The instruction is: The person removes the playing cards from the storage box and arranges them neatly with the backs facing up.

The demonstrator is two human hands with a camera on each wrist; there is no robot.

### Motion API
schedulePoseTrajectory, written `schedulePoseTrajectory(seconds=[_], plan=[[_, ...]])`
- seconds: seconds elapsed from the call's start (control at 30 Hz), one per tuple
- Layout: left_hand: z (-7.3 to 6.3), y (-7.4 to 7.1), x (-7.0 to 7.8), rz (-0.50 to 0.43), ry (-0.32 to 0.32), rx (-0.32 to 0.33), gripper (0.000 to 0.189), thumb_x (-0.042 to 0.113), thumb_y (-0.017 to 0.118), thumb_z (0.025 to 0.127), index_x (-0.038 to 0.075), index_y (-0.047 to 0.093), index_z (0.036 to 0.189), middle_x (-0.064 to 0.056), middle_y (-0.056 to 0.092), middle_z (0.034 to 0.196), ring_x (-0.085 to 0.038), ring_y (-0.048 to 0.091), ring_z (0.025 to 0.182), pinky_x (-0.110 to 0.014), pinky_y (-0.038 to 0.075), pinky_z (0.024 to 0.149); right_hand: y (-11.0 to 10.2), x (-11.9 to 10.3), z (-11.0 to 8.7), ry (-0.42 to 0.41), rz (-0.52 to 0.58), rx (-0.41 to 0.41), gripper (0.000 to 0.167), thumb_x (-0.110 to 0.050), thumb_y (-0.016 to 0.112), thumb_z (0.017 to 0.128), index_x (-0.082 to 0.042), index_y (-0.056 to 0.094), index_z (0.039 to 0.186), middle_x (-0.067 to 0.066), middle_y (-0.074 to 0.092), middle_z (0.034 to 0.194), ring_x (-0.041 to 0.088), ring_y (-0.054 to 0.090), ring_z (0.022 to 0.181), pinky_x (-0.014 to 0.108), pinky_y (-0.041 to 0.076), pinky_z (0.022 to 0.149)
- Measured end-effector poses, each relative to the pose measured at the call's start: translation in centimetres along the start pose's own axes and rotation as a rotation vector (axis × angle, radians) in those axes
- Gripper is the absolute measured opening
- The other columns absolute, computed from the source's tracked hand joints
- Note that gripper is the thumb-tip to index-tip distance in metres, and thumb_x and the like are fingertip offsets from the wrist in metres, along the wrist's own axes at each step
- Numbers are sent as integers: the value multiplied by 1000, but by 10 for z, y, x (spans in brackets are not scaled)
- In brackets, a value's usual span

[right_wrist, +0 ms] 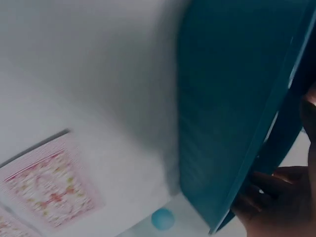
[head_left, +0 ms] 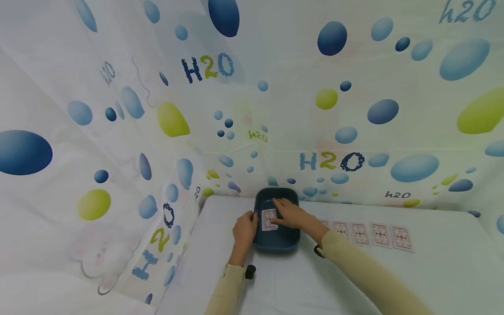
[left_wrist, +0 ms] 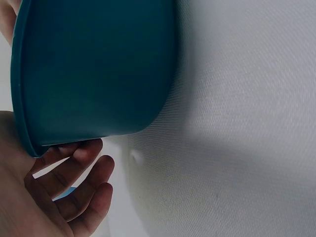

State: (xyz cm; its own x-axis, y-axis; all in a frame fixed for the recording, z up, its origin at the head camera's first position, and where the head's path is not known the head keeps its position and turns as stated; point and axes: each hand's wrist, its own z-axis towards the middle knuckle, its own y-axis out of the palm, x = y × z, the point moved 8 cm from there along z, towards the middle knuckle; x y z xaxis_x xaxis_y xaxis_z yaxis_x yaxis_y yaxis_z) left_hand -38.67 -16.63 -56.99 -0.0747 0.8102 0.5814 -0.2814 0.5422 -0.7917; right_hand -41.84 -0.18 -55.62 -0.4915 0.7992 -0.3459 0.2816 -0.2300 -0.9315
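Observation:
A dark teal plastic basin [head_left: 277, 245] stands on the white-covered table, its wall also close up in the left wrist view. My left hand [head_left: 245, 228] grips the left side by the rim, with fingers [left_wrist: 89, 150] along the outer wall. Inside the basin shows a flat pink-bordered rectangle [head_left: 268, 218] with a red pattern, like a card or thin packet. My right hand [head_left: 293, 214] reaches over the right rim, fingers extended, thumb at that rectangle's right edge. Whether the thumb touches it I cannot tell.
Several similar patterned rectangles lie in a row to the right of the basin, one [head_left: 402, 238] at the far right end; another [right_wrist: 52, 190] appears in the right wrist view. Behind the table [head_left: 441, 262] hangs a white sheet [head_left: 283, 118] printed with drops.

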Motion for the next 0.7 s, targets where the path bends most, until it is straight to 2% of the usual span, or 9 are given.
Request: schedulePoseTrajectory(seconds=[0.17, 0.4, 0.6, 0.7], plan=[[0, 0, -2, -5, -3, -6, 33, 27, 60, 100, 12, 56, 70, -2, 55, 62, -16, 45, 54, -31, 31, 48, 12, -5, 15, 52, -17, -43, 83, -44, 64, 96, -1, 27, 156, 22, 35, 158, 41, 34, 147, 58, 34, 114], [-2, 0, -2, -5, 6, -3, 34, 26, 60, 100, 12, 56, 69, -1, 55, 61, -16, 46, 53, -31, 32, 48, 30, 0, 27, 126, -64, -110, 79, -39, 69, 94, -1, 32, 153, 24, 42, 152, 42, 42, 140, 56, 37, 112], [-2, 1, -2, -9, 15, -3, 35, 26, 61, 100, 13, 54, 68, 0, 53, 60, -15, 44, 53, -30, 31, 48, 33, -3, 33, 110, -101, -94, 71, -32, 71, 94, -2, 38, 149, 23, 47, 146, 40, 49, 134, 53, 43, 108], [-1, -1, -2, -13, 18, 4, 36, 25, 61, 99, 13, 53, 67, 0, 53, 61, -14, 43, 53, -30, 31, 48, 33, -5, 35, 94, -78, -87, 68, -27, 71, 94, -1, 39, 148, 24, 46, 146, 41, 49, 134, 53, 43, 107]])
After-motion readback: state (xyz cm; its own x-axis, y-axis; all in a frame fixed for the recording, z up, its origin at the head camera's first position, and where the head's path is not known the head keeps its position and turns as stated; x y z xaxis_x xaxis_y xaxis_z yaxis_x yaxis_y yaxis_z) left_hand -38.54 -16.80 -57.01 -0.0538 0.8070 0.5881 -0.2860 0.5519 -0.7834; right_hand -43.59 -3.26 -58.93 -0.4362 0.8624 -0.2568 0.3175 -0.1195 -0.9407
